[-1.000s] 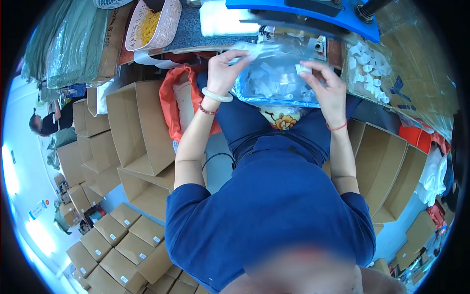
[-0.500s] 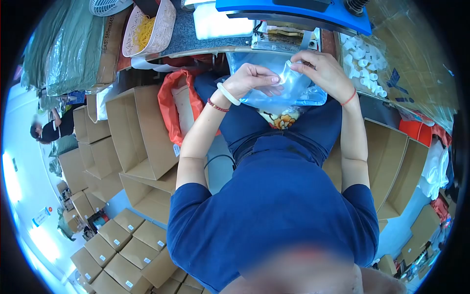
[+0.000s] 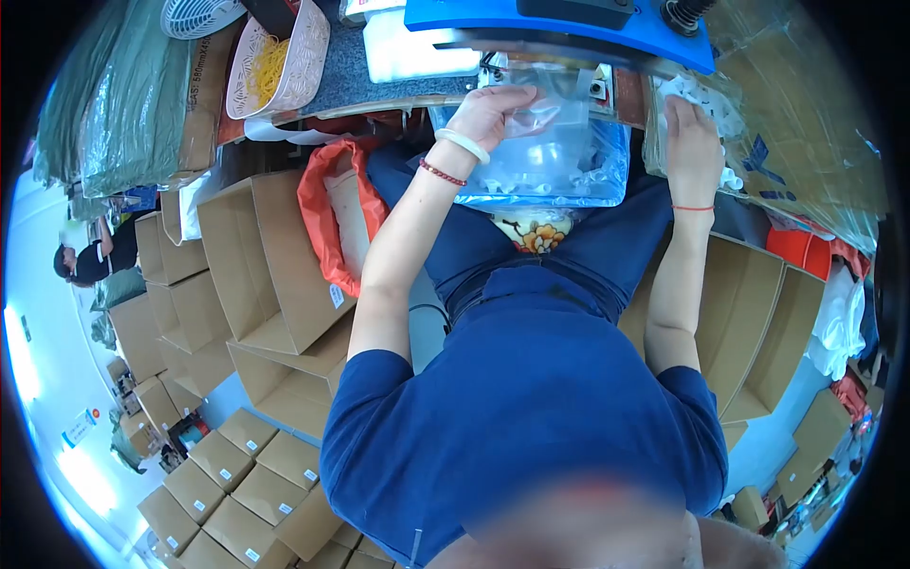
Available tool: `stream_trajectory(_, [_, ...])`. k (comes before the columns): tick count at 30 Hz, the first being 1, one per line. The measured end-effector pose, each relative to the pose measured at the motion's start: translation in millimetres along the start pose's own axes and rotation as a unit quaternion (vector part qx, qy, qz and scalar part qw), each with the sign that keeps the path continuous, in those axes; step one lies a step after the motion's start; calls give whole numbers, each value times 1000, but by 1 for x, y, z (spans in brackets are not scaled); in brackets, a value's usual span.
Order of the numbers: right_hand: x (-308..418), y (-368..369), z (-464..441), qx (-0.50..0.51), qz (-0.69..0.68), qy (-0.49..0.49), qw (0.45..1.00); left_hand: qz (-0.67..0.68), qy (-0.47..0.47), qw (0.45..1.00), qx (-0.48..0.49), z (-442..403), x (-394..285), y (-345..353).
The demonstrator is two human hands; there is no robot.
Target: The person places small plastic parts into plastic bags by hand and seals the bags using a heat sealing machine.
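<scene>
My left hand [image 3: 488, 116] pinches the edge of a clear plastic bag [image 3: 559, 109], which reaches under the blue machine [image 3: 569, 21]. Over the pile of small white plastic pieces [image 3: 731, 177] on the right of the bench is my right hand [image 3: 692, 142], fingers pointing down into it; its fingertips are partly hidden among the pieces. Below the machine, a blue-lined tray [image 3: 607, 197] rests at my lap with clear bags and small white pieces in it.
A white basket [image 3: 305, 81] of yellow rubber bands and a stack of white sheets [image 3: 417, 52] lie on the bench. A red bag [image 3: 318, 209] and open cardboard boxes [image 3: 242, 266] stand left, with more boxes right. Another person [image 3: 90, 261] is at far left.
My right hand has moved from the bag above the tray to the white pieces on the right. My left hand has moved up with the clear bag towards the machine.
</scene>
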State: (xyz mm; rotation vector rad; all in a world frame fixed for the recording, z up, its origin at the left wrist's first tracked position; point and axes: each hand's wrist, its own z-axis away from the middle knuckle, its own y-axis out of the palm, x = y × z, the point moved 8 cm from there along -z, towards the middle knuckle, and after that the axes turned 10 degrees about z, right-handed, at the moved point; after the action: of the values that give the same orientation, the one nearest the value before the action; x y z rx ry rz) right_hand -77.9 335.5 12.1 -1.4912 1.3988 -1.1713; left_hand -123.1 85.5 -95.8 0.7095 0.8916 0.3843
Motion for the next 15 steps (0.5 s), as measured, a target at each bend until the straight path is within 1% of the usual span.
stream_trajectory(1, [-16,15,7,35,102,30,994,-1,1,1000,0,-2,1,-1])
stream_trajectory(2, [-29,31,13,38,100,32,994,-1,-7,1000,8,-2,7,-2])
stream_trajectory(4, [-41,58,7,1,85,-21,996,-2,-10,1000,17,0,3,-3])
stream_trajectory(5, [-37,53,4,0,83,-26,996,-132,-7,991,12,5,-4,-8])
stream_trajectory(6, [-41,46,4,-7,33,18,999,-259,-5,966,5,11,-12,-15])
stream_trajectory(7, [-45,42,3,-14,-18,65,998,-282,124,951,-10,15,-40,-18])
stream_trajectory(8, [-51,46,1,-21,-39,57,997,-358,234,901,-76,12,-73,-33])
stream_trajectory(9, [-52,50,1,-14,-42,56,997,-424,336,829,-141,14,-101,-47])
stream_trajectory(10, [-50,46,-1,-47,-77,32,995,-425,334,829,-144,13,-109,-59])
stream_trajectory(11, [-47,38,-5,-86,-110,8,990,-605,398,681,-111,15,-118,-44])
stream_trajectory(12, [-43,28,-4,-87,-110,8,990,-750,435,494,-71,17,-107,-32])
stream_trajectory(13, [-50,22,2,-56,-172,74,981,-733,413,539,-22,13,-87,-51])
stream_trajectory(14, [-55,18,7,-25,-233,138,962,-755,434,491,-16,30,-76,-45])
stream_trajectory(15, [-53,12,7,-30,-234,139,962,-775,454,440,-8,48,-66,-39])
